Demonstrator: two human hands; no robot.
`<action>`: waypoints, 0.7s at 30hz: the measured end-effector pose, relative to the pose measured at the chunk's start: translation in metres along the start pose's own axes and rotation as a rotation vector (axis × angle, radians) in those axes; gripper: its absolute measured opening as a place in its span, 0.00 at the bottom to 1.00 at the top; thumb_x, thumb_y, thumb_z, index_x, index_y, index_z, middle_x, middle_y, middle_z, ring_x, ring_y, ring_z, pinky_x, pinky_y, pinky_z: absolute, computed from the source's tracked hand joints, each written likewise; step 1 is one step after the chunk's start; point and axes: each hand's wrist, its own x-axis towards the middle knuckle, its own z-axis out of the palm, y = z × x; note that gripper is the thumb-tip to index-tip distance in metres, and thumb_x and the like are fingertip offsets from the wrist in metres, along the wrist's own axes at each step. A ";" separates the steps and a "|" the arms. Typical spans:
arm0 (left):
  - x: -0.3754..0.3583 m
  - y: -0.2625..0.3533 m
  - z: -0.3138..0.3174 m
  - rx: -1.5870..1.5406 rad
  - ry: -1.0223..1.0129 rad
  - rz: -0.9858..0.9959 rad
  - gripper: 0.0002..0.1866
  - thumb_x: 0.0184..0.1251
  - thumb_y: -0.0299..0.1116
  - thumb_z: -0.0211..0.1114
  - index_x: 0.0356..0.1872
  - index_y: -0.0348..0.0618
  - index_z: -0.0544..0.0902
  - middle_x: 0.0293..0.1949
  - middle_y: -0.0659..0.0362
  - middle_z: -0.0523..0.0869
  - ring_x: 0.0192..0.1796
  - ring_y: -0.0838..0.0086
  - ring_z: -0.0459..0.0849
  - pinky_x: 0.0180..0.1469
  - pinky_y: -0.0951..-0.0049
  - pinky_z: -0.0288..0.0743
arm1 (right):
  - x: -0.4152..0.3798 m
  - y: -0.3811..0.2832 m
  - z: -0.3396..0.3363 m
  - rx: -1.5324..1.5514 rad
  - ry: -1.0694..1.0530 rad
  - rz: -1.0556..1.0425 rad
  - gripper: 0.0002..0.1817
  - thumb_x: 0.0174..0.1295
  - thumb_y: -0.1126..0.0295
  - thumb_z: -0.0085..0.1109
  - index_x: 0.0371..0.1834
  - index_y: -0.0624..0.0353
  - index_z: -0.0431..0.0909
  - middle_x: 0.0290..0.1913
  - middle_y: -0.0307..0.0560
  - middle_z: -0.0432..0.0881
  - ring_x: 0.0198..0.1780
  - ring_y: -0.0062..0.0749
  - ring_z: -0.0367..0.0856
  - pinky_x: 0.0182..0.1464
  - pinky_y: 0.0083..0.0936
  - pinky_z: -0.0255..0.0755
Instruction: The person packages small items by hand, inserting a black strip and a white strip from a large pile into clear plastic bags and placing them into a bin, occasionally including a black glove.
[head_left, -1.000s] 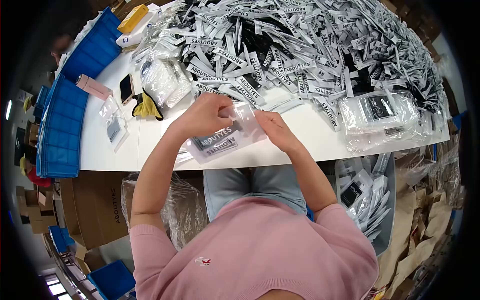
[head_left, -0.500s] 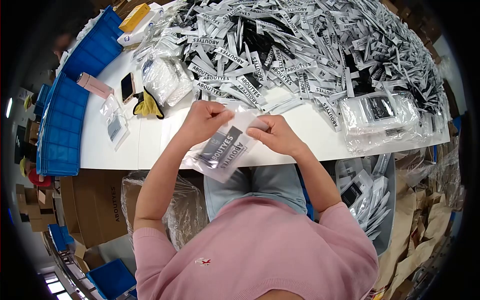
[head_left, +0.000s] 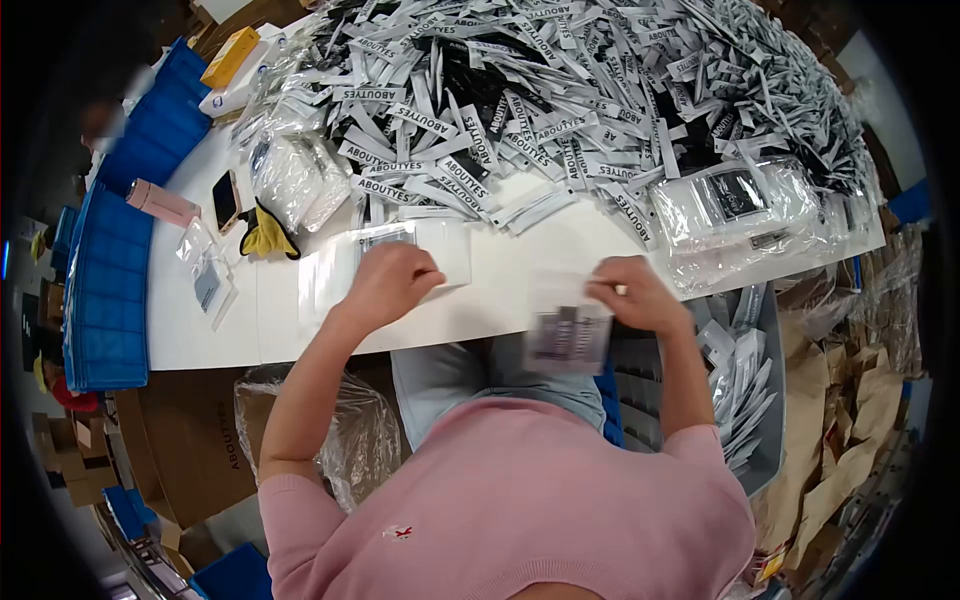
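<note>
My right hand (head_left: pixel 638 293) pinches the top of a clear zip bag (head_left: pixel 568 340), which hangs blurred over my lap near the table's front edge. Dark and pale printed packets show inside it. Fingers curled, my left hand (head_left: pixel 393 283) is closed above flat clear bags (head_left: pixel 452 250) lying on the table; whatever it may hold is hidden. Beyond both hands spreads a large heap of slim white sachets (head_left: pixel 540 130) lettered ABOUTYES.
At left are a yellow glove (head_left: pixel 268 232), a phone (head_left: pixel 227 200), a pink bottle (head_left: pixel 162 202) and blue bins (head_left: pixel 112 285). Plastic-wrapped packs (head_left: pixel 735 215) lie at right. Below the table's right edge, a grey bin (head_left: pixel 765 440) holds several filled bags.
My hands have moved apart. The filled bag has gone right and down with my right hand, and my left hand has let go of it. The view has shifted slightly.
</note>
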 end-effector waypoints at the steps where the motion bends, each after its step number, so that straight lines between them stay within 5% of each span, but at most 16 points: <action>1: -0.006 -0.013 -0.002 -0.020 -0.025 -0.098 0.09 0.48 0.34 0.67 0.22 0.38 0.83 0.20 0.52 0.80 0.25 0.58 0.79 0.30 0.65 0.73 | -0.027 0.012 -0.029 -0.116 -0.015 0.225 0.07 0.53 0.69 0.59 0.26 0.62 0.77 0.23 0.48 0.76 0.26 0.42 0.74 0.31 0.31 0.69; 2: -0.012 -0.023 -0.006 -0.038 -0.049 -0.196 0.09 0.48 0.34 0.68 0.22 0.38 0.83 0.19 0.52 0.80 0.24 0.59 0.79 0.30 0.65 0.73 | -0.047 0.017 -0.050 -0.231 -0.027 0.448 0.08 0.52 0.68 0.60 0.27 0.62 0.78 0.23 0.48 0.77 0.26 0.41 0.75 0.31 0.30 0.70; 5: -0.013 -0.030 0.003 0.002 -0.063 -0.194 0.11 0.48 0.35 0.69 0.31 0.40 0.83 0.28 0.53 0.82 0.36 0.60 0.80 0.41 0.64 0.73 | -0.056 0.006 -0.061 -0.336 0.368 0.568 0.10 0.51 0.68 0.62 0.33 0.62 0.80 0.27 0.50 0.79 0.29 0.41 0.78 0.34 0.30 0.72; 7: -0.010 -0.030 0.015 0.085 -0.045 -0.121 0.15 0.47 0.35 0.70 0.38 0.41 0.83 0.34 0.53 0.83 0.43 0.60 0.80 0.45 0.63 0.73 | -0.032 0.034 -0.034 -0.376 0.531 0.321 0.10 0.52 0.70 0.60 0.37 0.63 0.80 0.31 0.51 0.81 0.34 0.42 0.80 0.37 0.33 0.73; 10: 0.002 -0.007 0.030 0.361 -0.103 -0.129 0.39 0.43 0.39 0.73 0.60 0.43 0.67 0.56 0.46 0.71 0.57 0.52 0.70 0.57 0.58 0.66 | 0.015 0.071 -0.004 -0.682 0.494 0.286 0.15 0.58 0.73 0.53 0.49 0.63 0.73 0.36 0.56 0.80 0.38 0.53 0.78 0.42 0.39 0.72; 15: -0.028 -0.043 0.051 0.418 -0.043 -0.257 0.41 0.42 0.43 0.73 0.61 0.44 0.67 0.59 0.47 0.69 0.60 0.53 0.68 0.60 0.55 0.62 | 0.046 0.091 -0.002 -0.626 0.474 0.383 0.12 0.59 0.72 0.48 0.46 0.61 0.70 0.34 0.57 0.79 0.38 0.55 0.77 0.42 0.43 0.71; 17: -0.039 -0.057 0.058 0.350 0.161 -0.042 0.38 0.44 0.41 0.72 0.60 0.44 0.69 0.60 0.46 0.68 0.61 0.53 0.66 0.61 0.53 0.60 | 0.060 0.085 0.003 -0.539 0.538 0.372 0.10 0.59 0.72 0.46 0.43 0.60 0.69 0.32 0.56 0.79 0.36 0.54 0.77 0.41 0.44 0.72; 21: -0.048 -0.064 0.069 0.343 0.269 0.035 0.36 0.44 0.41 0.71 0.58 0.47 0.71 0.61 0.50 0.68 0.64 0.56 0.64 0.65 0.53 0.55 | 0.123 0.052 0.022 -0.159 0.444 0.189 0.15 0.55 0.71 0.51 0.47 0.59 0.69 0.34 0.58 0.79 0.38 0.56 0.78 0.42 0.45 0.71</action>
